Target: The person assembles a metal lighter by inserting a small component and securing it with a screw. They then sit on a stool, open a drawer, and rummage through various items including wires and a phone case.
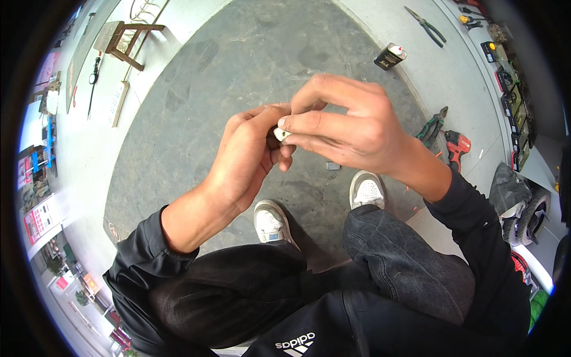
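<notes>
Both hands meet above the dark grey mat (178, 137), in front of my knees. Between them is a small white piece (281, 134) with a dark hole in its end; its exact kind is too small to make out. My left hand (244, 143) wraps around it from the left, fingers curled underneath. From the right, my right hand (345, 122) pinches at the same piece with thumb and fingertips. The fingers hide most of the piece. A small grey rectangular block (332, 166) lies on the mat just below my right hand.
To the right lie green-handled pliers (432, 127) and a red power drill (457, 146). Farther off are a black can (391, 56) and long pliers (425, 27). A wooden stool (113, 37) stands far left. My shoes (273, 223) rest on the mat.
</notes>
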The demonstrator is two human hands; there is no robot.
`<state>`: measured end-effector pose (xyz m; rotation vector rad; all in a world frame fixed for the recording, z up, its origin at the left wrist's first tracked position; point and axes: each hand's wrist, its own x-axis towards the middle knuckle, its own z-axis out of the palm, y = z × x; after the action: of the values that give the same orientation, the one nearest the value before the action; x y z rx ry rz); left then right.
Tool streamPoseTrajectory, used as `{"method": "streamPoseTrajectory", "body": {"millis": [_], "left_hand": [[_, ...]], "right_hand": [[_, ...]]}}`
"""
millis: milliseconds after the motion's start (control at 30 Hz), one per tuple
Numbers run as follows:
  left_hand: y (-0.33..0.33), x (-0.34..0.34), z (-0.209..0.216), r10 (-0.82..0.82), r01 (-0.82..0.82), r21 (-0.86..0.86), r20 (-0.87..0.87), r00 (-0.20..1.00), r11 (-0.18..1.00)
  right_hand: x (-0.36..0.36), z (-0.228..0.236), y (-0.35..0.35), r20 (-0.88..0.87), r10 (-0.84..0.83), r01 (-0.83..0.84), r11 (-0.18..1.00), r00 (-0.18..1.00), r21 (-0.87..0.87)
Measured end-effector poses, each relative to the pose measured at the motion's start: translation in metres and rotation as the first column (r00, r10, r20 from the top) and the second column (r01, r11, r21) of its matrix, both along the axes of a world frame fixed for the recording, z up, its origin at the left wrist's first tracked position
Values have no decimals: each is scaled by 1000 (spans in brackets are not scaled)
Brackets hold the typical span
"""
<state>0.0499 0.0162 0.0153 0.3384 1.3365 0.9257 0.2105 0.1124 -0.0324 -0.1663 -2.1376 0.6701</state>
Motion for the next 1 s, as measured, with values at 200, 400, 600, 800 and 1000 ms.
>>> {"method": "streamPoseTrajectory", "body": {"millis": [200,400,600,800,1000], "left_hand": [[0,1,0,3,-3,13,-27,1000,1000],[-1,2,-2,13,-12,19,-48,999,1000],[-1,3,-4,50,-49,20,-50,998,999],[-1,1,-4,2,-1,25,-34,999,1000],[-1,3,-5,-17,18,28,-63,998,999]], "right_hand": [[4,6,6,63,45,-49,997,997,64],[1,8,4,87,1,-7,998,996,70],[-1,10,3,150,103,-60,962,983,-267],[6,-2,11,13,346,-162,471,938,-867],[8,-16,17,77,353,-85,421,932,-903]]}}
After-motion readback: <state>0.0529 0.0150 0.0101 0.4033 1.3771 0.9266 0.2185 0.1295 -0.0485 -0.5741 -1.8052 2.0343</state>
